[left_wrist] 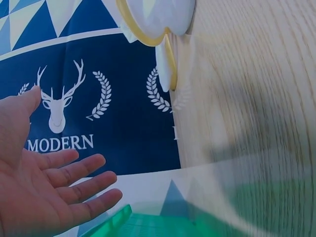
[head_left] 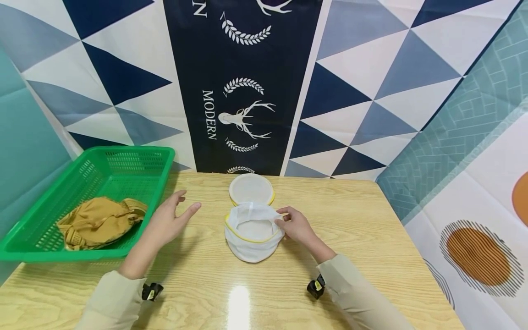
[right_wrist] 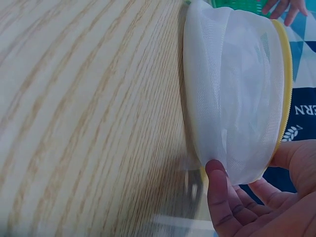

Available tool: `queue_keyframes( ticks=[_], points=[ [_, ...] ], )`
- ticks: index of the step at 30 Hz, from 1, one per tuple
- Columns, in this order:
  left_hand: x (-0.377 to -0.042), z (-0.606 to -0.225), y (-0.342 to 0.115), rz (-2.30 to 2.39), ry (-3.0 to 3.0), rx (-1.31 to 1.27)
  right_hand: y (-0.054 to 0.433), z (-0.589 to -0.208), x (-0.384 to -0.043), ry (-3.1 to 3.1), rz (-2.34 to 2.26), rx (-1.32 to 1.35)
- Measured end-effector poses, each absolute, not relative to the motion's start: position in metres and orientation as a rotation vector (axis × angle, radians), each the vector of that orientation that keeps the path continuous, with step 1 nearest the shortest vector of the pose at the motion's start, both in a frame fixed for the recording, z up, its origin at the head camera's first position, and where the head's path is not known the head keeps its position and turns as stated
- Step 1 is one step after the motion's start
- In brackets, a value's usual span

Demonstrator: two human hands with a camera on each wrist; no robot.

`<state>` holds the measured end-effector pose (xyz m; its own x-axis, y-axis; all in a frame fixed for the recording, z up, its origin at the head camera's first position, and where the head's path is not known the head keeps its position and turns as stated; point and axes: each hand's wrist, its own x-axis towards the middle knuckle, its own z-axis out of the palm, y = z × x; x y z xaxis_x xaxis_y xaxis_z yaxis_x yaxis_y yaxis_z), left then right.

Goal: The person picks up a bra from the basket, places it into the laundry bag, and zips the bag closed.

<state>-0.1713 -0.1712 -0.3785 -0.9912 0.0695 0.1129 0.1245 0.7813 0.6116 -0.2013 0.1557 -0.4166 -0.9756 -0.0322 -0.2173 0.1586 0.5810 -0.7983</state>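
A round white mesh laundry bag [head_left: 251, 252] with a yellow zip stands unzipped on the table, its round lid [head_left: 250, 189] folded back towards the wall. My right hand [head_left: 298, 226] holds the bag's right edge; in the right wrist view, the fingers and thumb of that hand [right_wrist: 266, 197] lie at the mesh side [right_wrist: 202, 94] and near the zip. Over the table, between the bag and a green basket [head_left: 165, 183], my left hand [head_left: 167, 222] is held in the air with fingers spread and nothing in it. Its palm [left_wrist: 34, 197] shows bare in the left wrist view.
Inside the basket, at the left of the table, lies a crumpled mustard-coloured garment [head_left: 101, 222]. A patterned cloth wall [head_left: 243, 91] rises behind the wooden table [head_left: 198, 293], and another hanging [head_left: 466, 220] borders the right side.
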Motion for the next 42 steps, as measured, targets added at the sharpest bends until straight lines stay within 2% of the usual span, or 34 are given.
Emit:
queue_keyframes(
  ticks=[42],
  points=[
    [-0.157, -0.344, -0.198, -1.105, -2.824, -0.159, 0.157, -0.418, -0.201, 2.597, -1.346, 0.115]
  ],
)
